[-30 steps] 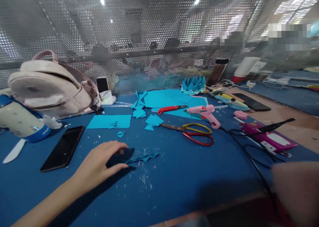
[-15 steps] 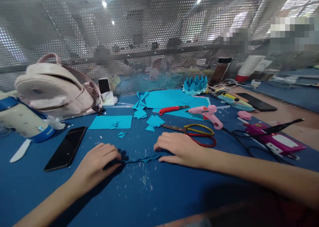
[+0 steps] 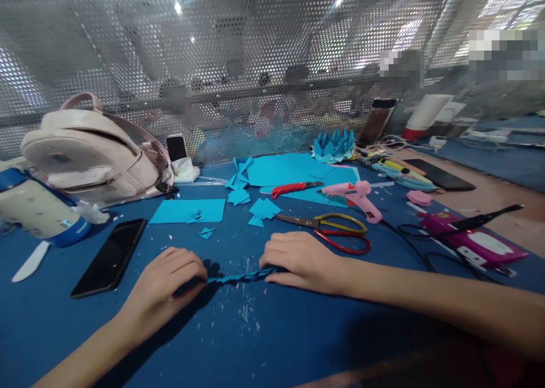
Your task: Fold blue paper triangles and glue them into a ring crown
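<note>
On the bench, nearest: a person's left hand (image 3: pixel 168 280) and right hand (image 3: pixel 300 260) lie low on the dark blue bench (image 3: pixel 298 331), one at each end of a thin strip of folded blue paper (image 3: pixel 240 275).
Left fingers: curled and pinched on the strip's left end.
Right fingers: bent over the strip's right end, pressing or pinching it; the exact hold is hidden beneath them.
Strip: flat on the bench between the two hands, pulled straight and taut.
Change: a second ago only the left hand was on the paper; the right hand has since come in and closed on the far end, and the strip now reads straighter. Both hands are now working the one piece.
Left side: a black phone (image 3: pixel 108 256) lies face up, near the left hand.
Middle: scissors with yellow and red handles (image 3: pixel 336 233), just beyond the right hand; small blue paper pieces (image 3: pixel 261 209); a pink glue gun (image 3: pixel 355 195).
Far: a pale backpack (image 3: pixel 93 158), and a perforated metal screen (image 3: pixel 255 64).
Hard to make out: the people behind the screen are blurred; the strip's folds are too fine to count.
</note>
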The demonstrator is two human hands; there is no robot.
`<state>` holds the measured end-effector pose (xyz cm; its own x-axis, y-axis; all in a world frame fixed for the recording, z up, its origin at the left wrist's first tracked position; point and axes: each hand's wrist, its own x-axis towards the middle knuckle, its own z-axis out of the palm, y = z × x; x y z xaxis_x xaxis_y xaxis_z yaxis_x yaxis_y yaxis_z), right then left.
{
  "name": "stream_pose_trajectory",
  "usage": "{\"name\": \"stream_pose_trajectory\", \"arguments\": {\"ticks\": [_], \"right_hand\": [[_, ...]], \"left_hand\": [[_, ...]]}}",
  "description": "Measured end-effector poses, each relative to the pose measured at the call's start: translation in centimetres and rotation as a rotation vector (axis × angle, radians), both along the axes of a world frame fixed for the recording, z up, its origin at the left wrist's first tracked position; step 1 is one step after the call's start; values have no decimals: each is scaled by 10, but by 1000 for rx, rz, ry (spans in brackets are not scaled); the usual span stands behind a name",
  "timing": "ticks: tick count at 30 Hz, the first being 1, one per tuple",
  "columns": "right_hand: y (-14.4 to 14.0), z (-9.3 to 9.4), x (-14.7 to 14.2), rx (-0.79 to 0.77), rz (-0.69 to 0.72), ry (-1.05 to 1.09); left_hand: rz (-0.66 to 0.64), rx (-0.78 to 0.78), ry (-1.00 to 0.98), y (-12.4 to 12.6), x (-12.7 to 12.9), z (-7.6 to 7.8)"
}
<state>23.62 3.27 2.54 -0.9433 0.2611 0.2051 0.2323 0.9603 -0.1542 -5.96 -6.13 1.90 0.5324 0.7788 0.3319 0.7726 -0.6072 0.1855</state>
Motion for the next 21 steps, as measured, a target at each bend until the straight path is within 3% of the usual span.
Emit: {"name": "stream_pose_trajectory", "arguments": {"ticks": [10, 21], "right_hand": [[-2, 1, 0, -73, -22, 66], [1, 4, -7, -418, -127, 114]], "left_hand": [[-14, -25, -114, -1, 3, 4], [9, -54, -217, -7, 3, 6]]}}
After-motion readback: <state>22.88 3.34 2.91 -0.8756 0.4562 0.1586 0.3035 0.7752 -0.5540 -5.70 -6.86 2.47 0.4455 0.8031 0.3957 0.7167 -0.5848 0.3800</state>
